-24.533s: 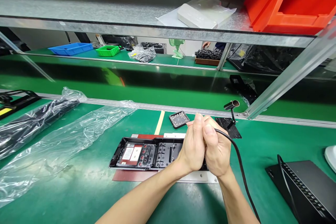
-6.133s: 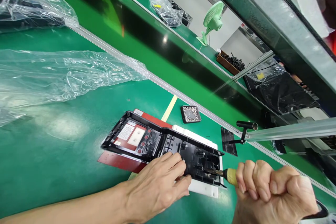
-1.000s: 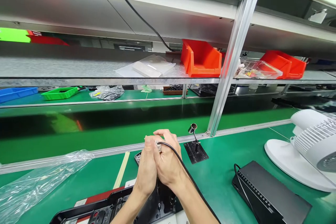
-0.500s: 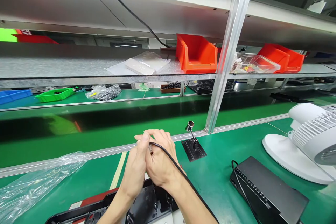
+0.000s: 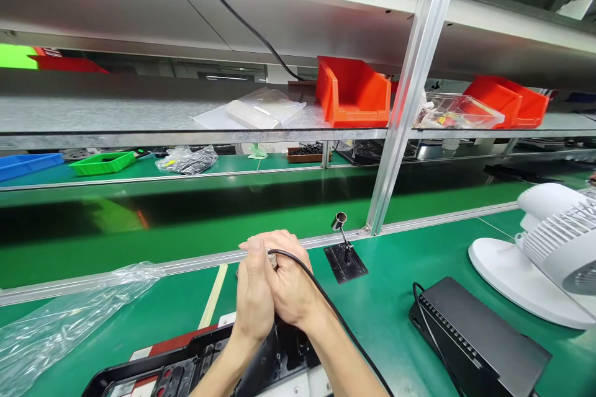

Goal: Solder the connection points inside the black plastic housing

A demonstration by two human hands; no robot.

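Note:
My left hand (image 5: 255, 298) and my right hand (image 5: 294, 282) are pressed together above a black plastic housing (image 5: 186, 363). Both are closed around a small metallic piece (image 5: 272, 258), only partly visible between them. A black cable (image 5: 335, 310) runs from this piece over my right wrist and down to the lower edge. Fingers hide most of the piece, and my forearms cover part of the housing, which lies on the green bench (image 5: 386, 298) over something dark red and white.
A small stand (image 5: 345, 260) with a metal tube is beyond my hands. To the right are a black box (image 5: 479, 335) and a white fan (image 5: 554, 248). Plastic film (image 5: 84, 322) lies left. An orange bin (image 5: 354, 93) sits on the shelf by a metal post (image 5: 405, 105).
My left hand has turned more upright and moved slightly right, closer against my right hand. The metallic piece shows a little more between them. The whole view has shifted slightly.

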